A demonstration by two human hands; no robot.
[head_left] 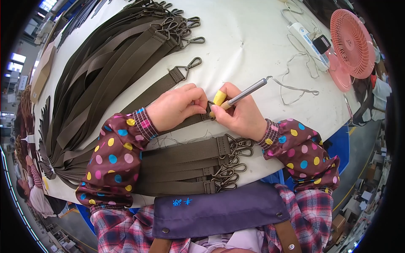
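My left hand [179, 106] is closed in a pinch on the hardware end of a dark olive webbing strap [187, 122]. Close beside it, my right hand [240, 111] grips a pen-shaped tool [252, 88] with a silver barrel and a tan lower part; a thin grey wire seems to run from its upper end. The tool's tip is by the strap's metal ring [211, 114], and the fingers partly hide where they meet. A yellow finger cover [219, 97] sits on a right fingertip. Just beyond my left hand lies another strap with a metal snap hook [194, 63].
A large bundle of straps [105, 55] fans across the left of the white table [244, 55]. More hooked straps [181, 154] lie near me. At the far right stand a pink fan [352, 42] and a white power strip [308, 44] with loose cords. Another person [38, 194] is at far left.
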